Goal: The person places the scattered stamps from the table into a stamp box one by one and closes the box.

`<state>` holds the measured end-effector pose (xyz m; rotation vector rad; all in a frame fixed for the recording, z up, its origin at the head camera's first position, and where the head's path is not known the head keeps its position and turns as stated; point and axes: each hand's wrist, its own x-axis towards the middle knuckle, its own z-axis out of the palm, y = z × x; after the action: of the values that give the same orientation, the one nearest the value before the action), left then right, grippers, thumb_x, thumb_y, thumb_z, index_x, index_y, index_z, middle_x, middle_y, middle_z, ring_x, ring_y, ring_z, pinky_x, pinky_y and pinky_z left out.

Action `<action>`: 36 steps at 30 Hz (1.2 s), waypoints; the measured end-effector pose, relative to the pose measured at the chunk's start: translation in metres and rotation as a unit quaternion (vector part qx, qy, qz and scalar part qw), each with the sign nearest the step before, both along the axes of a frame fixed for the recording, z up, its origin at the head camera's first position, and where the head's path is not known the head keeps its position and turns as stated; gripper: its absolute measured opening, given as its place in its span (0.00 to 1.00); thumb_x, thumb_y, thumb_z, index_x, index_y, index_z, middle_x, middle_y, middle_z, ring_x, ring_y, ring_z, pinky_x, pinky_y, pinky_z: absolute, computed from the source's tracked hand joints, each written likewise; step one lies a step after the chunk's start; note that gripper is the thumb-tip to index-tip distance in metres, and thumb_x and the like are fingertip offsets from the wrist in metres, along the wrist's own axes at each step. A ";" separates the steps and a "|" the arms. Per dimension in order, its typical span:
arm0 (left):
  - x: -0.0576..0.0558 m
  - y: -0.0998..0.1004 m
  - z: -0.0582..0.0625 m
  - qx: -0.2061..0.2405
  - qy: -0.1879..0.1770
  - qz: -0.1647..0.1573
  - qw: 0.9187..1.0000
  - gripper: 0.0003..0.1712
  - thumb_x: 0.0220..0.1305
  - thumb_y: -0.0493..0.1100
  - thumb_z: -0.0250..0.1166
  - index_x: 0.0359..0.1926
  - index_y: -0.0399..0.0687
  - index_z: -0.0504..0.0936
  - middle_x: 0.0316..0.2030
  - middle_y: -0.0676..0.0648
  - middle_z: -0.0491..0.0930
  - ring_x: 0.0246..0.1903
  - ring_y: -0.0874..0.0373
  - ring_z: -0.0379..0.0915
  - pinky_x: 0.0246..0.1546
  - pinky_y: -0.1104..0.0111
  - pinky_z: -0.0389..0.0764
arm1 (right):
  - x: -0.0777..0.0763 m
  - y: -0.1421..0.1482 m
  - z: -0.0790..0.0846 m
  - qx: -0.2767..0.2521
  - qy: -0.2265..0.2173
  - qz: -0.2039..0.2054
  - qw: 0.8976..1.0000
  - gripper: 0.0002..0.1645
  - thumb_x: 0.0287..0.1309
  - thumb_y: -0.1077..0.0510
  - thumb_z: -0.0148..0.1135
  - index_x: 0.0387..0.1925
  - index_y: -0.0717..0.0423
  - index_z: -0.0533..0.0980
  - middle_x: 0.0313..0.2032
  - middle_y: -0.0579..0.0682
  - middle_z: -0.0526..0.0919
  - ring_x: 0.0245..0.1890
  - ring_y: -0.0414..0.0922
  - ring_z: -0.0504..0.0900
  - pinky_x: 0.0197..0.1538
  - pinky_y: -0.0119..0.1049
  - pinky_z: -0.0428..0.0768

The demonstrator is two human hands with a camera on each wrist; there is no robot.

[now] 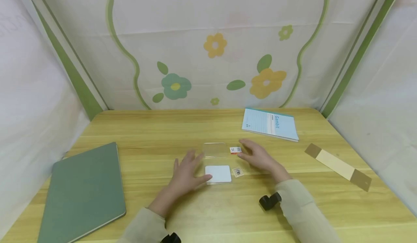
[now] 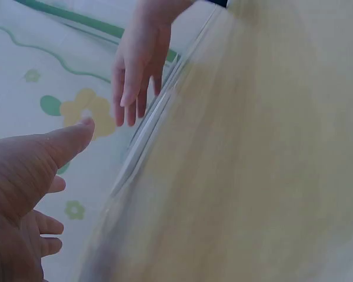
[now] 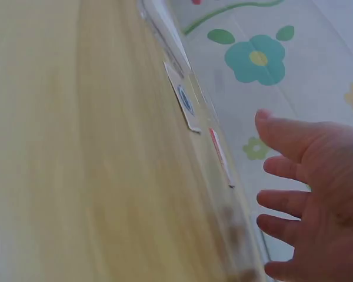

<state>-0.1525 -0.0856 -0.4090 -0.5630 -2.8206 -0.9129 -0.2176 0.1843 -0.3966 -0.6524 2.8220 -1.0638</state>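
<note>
My left hand [image 1: 186,173] hovers with spread fingers at the left of a white card in a clear case [image 1: 218,174]; its thumb overlaps the case's left edge in the head view. Behind that case lies a clear plastic lid [image 1: 214,150], flat on the table. My right hand [image 1: 257,156] has its fingers parted beside a small red-and-white card [image 1: 235,150]. A small square piece with a round dark print [image 1: 238,172] lies just right of the white card, also seen as a square piece [image 3: 185,101] in the right wrist view. Neither hand holds anything.
A large green folder [image 1: 86,192] lies at the left of the wooden table [image 1: 156,127]. A light blue notebook [image 1: 270,124] sits at the back right, and a brown-and-cream strip [image 1: 338,167] lies at the right. Flowered cloth [image 1: 195,15] hangs behind the table.
</note>
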 end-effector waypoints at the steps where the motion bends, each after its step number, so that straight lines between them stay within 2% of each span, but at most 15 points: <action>1: 0.001 0.001 -0.001 0.001 -0.001 -0.003 1.000 0.44 0.45 0.68 0.57 0.60 0.50 0.63 0.61 0.38 0.53 0.61 0.46 0.43 0.51 0.41 0.34 | -0.001 0.000 -0.003 -0.005 -0.004 -0.003 1.000 0.37 0.53 0.48 0.56 0.59 0.62 0.59 0.60 0.61 0.56 0.59 0.57 0.53 0.58 0.51 0.50; 5: 0.003 0.003 -0.007 -0.003 0.000 -0.010 1.000 0.42 0.44 0.69 0.57 0.58 0.53 0.66 0.60 0.38 0.54 0.61 0.45 0.43 0.52 0.42 0.34 | -0.004 0.000 -0.013 -0.011 0.004 -0.018 1.000 0.34 0.51 0.50 0.58 0.57 0.61 0.62 0.60 0.62 0.56 0.59 0.57 0.52 0.57 0.52 0.48; 11: 0.004 0.005 -0.015 -0.007 0.005 -0.016 1.000 0.40 0.42 0.67 0.60 0.56 0.54 0.69 0.60 0.38 0.56 0.60 0.44 0.44 0.51 0.42 0.33 | -0.006 -0.005 -0.024 0.024 0.056 -0.048 0.997 0.28 0.51 0.50 0.58 0.53 0.57 0.68 0.58 0.61 0.60 0.58 0.58 0.55 0.55 0.58 0.41; 16: 0.005 0.005 -0.019 -0.018 0.002 -0.017 1.000 0.40 0.42 0.67 0.60 0.56 0.55 0.69 0.60 0.39 0.56 0.60 0.44 0.43 0.52 0.43 0.32 | -0.005 -0.010 -0.030 0.043 0.078 -0.077 0.993 0.24 0.52 0.51 0.57 0.51 0.55 0.71 0.58 0.59 0.61 0.58 0.57 0.55 0.56 0.57 0.40; 24: 0.006 0.005 -0.022 -0.035 0.010 -0.019 0.999 0.38 0.45 0.66 0.58 0.56 0.55 0.69 0.60 0.39 0.55 0.60 0.45 0.43 0.52 0.43 0.33 | -0.004 -0.014 -0.032 0.021 0.096 -0.097 0.990 0.19 0.49 0.54 0.60 0.44 0.56 0.76 0.55 0.60 0.65 0.57 0.57 0.58 0.55 0.58 0.40; 36: 0.006 0.005 -0.021 -0.042 0.012 -0.017 0.999 0.37 0.45 0.66 0.58 0.56 0.55 0.70 0.60 0.40 0.56 0.60 0.45 0.44 0.52 0.43 0.34 | -0.004 -0.016 -0.033 0.012 0.113 -0.101 0.988 0.13 0.46 0.57 0.63 0.37 0.56 0.78 0.50 0.57 0.71 0.54 0.56 0.62 0.55 0.58 0.42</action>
<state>-0.1465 -0.0807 -0.4302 -0.6289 -2.8467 -0.7920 -0.2214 0.1688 -0.4292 -0.5248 3.1479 -1.0407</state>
